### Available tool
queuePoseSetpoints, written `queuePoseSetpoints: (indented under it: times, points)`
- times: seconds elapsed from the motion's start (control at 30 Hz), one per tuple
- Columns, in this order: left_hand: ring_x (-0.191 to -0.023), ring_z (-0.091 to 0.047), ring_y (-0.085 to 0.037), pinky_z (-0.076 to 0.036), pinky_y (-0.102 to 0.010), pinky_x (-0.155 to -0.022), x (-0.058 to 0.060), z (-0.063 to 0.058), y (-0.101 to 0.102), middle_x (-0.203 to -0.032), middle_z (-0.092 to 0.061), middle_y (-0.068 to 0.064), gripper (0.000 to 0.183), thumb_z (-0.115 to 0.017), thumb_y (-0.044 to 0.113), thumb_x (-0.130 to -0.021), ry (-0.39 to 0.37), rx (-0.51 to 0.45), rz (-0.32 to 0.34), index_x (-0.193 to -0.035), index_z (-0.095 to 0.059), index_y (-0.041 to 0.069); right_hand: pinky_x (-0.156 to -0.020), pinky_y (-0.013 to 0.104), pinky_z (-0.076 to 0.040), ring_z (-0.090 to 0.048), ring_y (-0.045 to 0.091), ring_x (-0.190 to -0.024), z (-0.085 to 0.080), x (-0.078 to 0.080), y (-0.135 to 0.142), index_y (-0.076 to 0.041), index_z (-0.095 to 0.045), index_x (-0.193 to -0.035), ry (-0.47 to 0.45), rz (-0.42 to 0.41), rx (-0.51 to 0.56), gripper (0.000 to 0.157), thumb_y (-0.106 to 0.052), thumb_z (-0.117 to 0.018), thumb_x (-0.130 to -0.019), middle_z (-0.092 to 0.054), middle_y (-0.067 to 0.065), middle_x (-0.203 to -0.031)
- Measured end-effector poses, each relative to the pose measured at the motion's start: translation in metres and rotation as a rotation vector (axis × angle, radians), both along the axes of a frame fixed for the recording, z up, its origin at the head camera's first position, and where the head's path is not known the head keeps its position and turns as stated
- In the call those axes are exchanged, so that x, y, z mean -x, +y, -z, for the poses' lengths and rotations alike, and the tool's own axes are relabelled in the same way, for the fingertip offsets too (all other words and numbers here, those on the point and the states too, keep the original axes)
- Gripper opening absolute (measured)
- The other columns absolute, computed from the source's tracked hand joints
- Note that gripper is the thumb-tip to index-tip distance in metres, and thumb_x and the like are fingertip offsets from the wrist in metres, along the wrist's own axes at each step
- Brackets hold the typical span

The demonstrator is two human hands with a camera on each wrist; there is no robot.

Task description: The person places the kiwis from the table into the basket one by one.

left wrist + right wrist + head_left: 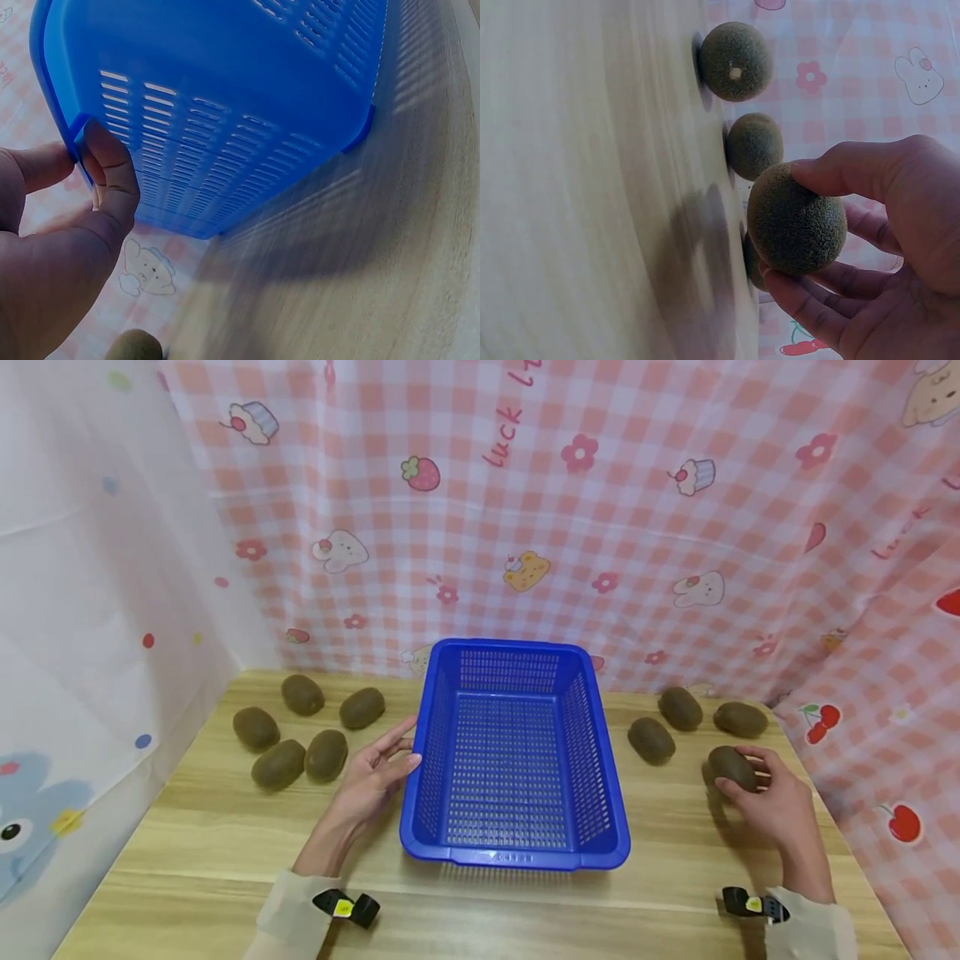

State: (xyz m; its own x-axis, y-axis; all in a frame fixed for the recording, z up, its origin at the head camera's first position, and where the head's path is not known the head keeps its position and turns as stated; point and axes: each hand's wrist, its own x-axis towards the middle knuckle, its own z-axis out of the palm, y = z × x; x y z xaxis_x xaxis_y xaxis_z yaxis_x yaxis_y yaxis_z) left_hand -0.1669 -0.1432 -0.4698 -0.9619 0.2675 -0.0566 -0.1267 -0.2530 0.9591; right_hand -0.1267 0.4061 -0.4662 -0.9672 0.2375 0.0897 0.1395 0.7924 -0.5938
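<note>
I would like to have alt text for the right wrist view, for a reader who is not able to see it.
A right hand holds a brown, fuzzy kiwi above a wooden table. Three other kiwis lie beyond it, one mostly hidden, near a pink-and-white checked cloth with printed pictures.

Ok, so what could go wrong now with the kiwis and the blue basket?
The held kiwi seems to be off the table, in the right hand, so it might slip and roll away.

The left hand grips the blue basket by one side of its rim, so a tug could perhaps tilt or slide it.

A loose kiwi lies close to the left hand; a bump might send it rolling.
</note>
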Motion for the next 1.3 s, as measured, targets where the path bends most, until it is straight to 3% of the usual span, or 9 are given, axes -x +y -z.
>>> queuePoseSetpoints:
  times: [0.3, 0.37, 0.5, 0.57, 0.67, 0.77, 0.87, 1.3]
  points:
    - [-0.090, -0.067, -0.004, -0.057, -0.018, -0.076, 0.000, -0.001, 0.001, -0.111, -0.065, 0.003, 0.067, -0.061, -0.001, -0.099, 0.005, -0.010, 0.000, -0.160, -0.034, 0.007, -0.067, 0.010, -0.039, -0.064, 0.048, -0.114, -0.012, 0.000, -0.009, -0.008, -0.054, -0.143, 0.052, -0.010, 0.005, 0.062, -0.031, -0.079, -0.091, -0.060, 0.031, -0.134]
    - [-0.091, -0.067, -0.004, -0.057, -0.018, -0.077, 0.000, -0.001, 0.000, -0.112, -0.065, 0.003, 0.067, -0.061, -0.001, -0.099, 0.005, -0.009, -0.004, -0.160, -0.034, 0.006, -0.067, 0.007, -0.039, -0.067, 0.038, -0.108, -0.014, 0.001, -0.012, -0.009, -0.055, -0.142, 0.074, -0.011, -0.001, 0.062, -0.031, -0.080, -0.090, -0.062, 0.029, -0.133]
    - [-0.092, -0.067, -0.004, -0.058, -0.018, -0.078, 0.000, -0.001, 0.000, -0.112, -0.066, 0.003, 0.068, -0.061, -0.002, -0.098, 0.003, -0.012, -0.012, -0.160, -0.033, 0.005, -0.068, 0.003, -0.039, -0.068, 0.036, -0.106, -0.018, 0.003, -0.021, -0.009, -0.056, -0.142, 0.118, -0.030, 0.015, 0.061, -0.028, -0.081, -0.090, -0.063, 0.028, -0.133]
    - [-0.092, -0.067, -0.004, -0.057, -0.018, -0.078, 0.000, -0.001, 0.001, -0.113, -0.066, 0.002, 0.068, -0.062, -0.002, -0.098, 0.002, -0.006, -0.014, -0.160, -0.033, 0.005, -0.069, 0.001, -0.039, -0.067, 0.040, -0.107, -0.020, 0.003, -0.025, -0.009, -0.056, -0.142, 0.137, -0.042, 0.022, 0.060, -0.027, -0.081, -0.090, -0.063, 0.027, -0.133]
    - [-0.092, -0.067, -0.003, -0.057, -0.017, -0.077, 0.000, -0.002, 0.002, -0.113, -0.065, 0.002, 0.068, -0.062, -0.001, -0.099, -0.013, 0.000, -0.014, -0.160, -0.034, 0.007, -0.071, 0.000, -0.040, -0.068, 0.016, -0.100, -0.024, 0.003, -0.031, -0.010, -0.056, -0.141, 0.168, -0.065, 0.034, 0.060, -0.025, -0.081, -0.089, -0.064, 0.026, -0.131]
    - [-0.091, -0.066, -0.003, -0.055, -0.016, -0.076, 0.000, -0.002, 0.002, -0.114, -0.064, 0.002, 0.068, -0.063, 0.000, -0.099, -0.024, 0.006, -0.016, -0.160, -0.035, 0.009, -0.075, -0.001, -0.042, -0.055, -0.011, -0.095, -0.028, 0.001, -0.038, -0.011, -0.057, -0.141, 0.198, -0.088, 0.055, 0.059, -0.023, -0.082, -0.089, -0.064, 0.024, -0.129]
    - [-0.089, -0.064, -0.002, -0.054, -0.016, -0.074, -0.002, -0.002, 0.001, -0.114, -0.063, 0.001, 0.068, -0.063, 0.000, -0.098, -0.028, 0.010, -0.024, -0.160, -0.035, 0.010, -0.078, -0.002, -0.042, -0.047, -0.021, -0.096, -0.031, 0.000, -0.045, -0.010, -0.057, -0.141, 0.228, -0.117, 0.087, 0.059, -0.020, -0.082, -0.088, -0.065, 0.023, -0.128]
    - [-0.095, -0.066, -0.004, -0.057, -0.018, -0.079, -0.002, -0.001, 0.002, -0.115, -0.064, 0.000, 0.065, -0.062, 0.000, -0.099, -0.023, -0.005, -0.038, -0.159, -0.038, 0.008, -0.082, -0.002, -0.042, -0.047, -0.019, -0.106, -0.040, 0.008, -0.073, -0.011, -0.059, -0.140, 0.301, -0.197, 0.106, 0.059, -0.015, -0.083, -0.086, -0.064, 0.019, -0.132]
